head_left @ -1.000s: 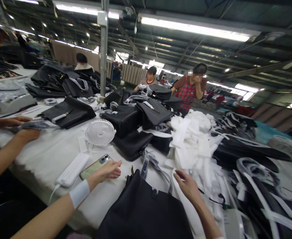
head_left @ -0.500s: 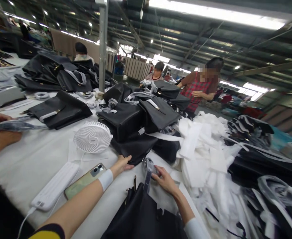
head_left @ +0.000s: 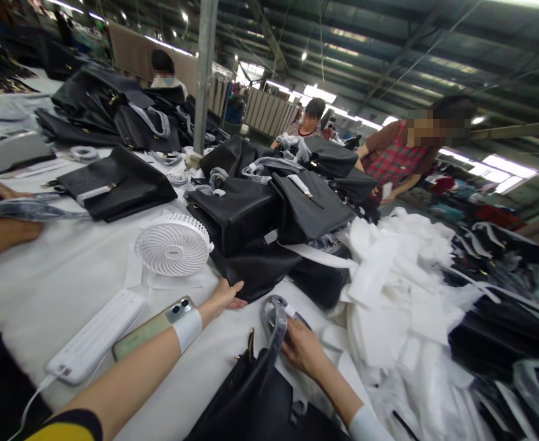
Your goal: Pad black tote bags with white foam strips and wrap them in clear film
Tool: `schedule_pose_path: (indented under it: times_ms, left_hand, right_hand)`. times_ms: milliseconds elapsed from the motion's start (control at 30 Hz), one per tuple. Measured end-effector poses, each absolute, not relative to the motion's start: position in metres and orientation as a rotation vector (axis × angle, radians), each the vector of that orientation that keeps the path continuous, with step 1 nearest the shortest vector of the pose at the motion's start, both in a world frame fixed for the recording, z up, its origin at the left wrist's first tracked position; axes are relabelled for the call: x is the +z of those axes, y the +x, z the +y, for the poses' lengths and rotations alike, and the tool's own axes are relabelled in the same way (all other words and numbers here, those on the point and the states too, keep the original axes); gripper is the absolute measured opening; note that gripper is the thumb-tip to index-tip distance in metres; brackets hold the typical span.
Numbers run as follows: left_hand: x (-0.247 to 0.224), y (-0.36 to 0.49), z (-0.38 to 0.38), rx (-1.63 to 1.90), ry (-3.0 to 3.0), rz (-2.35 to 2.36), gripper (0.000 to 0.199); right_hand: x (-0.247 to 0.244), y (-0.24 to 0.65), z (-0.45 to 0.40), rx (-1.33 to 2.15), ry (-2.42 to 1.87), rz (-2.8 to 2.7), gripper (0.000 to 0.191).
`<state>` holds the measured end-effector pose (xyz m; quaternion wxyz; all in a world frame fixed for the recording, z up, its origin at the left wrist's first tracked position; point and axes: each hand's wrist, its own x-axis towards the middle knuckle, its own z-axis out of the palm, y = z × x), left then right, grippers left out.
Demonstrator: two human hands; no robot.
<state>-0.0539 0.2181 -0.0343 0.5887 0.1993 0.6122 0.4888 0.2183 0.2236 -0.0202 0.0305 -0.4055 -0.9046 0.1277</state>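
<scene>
My left hand [head_left: 229, 295] is at the near corner of a black bag [head_left: 255, 269], its thumb on one side of the edge and its fingers on the other. To its right, my right hand [head_left: 299, 344] is closed round the plastic-wrapped handle [head_left: 276, 324] of another black bag [head_left: 264, 404], which lies at the bottom of the view. Part of the right fingers is hidden behind the handle. Metal fittings show at this bag's top edge.
A white fan [head_left: 174, 246], a power strip [head_left: 95, 337] and a phone [head_left: 154, 327] lie left. White foam sheets [head_left: 389, 282] are heaped right. Bags are piled behind. Another person's hands [head_left: 7, 220] hold a wrapped strap at far left; a person in checked clothing [head_left: 395, 156] stands behind.
The view has shifted a little. My right hand has turned over the wrapped handle, which now curves more toward it. The person behind now holds a small white piece.
</scene>
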Motion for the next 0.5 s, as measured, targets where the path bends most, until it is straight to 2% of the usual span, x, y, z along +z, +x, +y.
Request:
schedule_pose_path:
  times_ms: [233,367,500]
  left_hand:
    - [-0.026,-0.050,0.213,1.138,0.532,1.462,0.059]
    - [-0.017,-0.049,0.207,1.100,0.576,1.498,0.066]
    - [-0.007,-0.052,0.179,0.953,0.665,1.559,0.062]
  right_hand:
    - [-0.026,0.220,0.277,0.103,-1.626,-2.582,0.047]
    - [-0.028,0.214,0.276,0.046,-1.682,-2.527,0.048]
    - [-0.024,0.218,0.269,0.066,-1.579,-2.607,0.044]
